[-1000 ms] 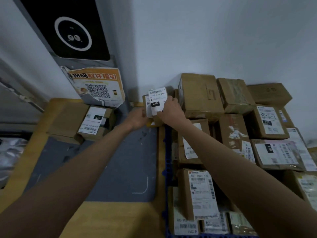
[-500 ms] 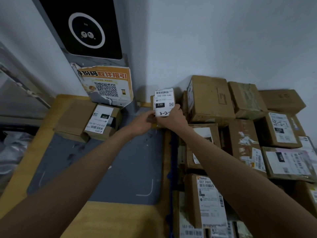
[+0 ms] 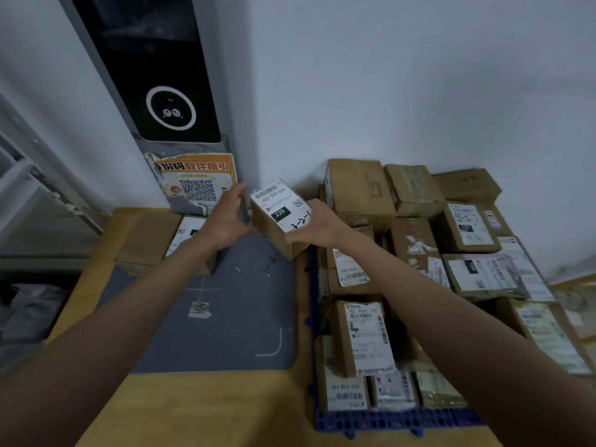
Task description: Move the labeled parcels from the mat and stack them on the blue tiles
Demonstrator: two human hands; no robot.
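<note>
Now the left hand hovers with fingers spread, just off the parcel. Beside it, the right hand grips that parcel, tilted, over the mat's far right corner, near the tiles' stacked boxes.

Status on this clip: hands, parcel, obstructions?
Right hand grips parcel 220, tilted above mat. Left hand open alongside. One parcel left on mat.
</note>
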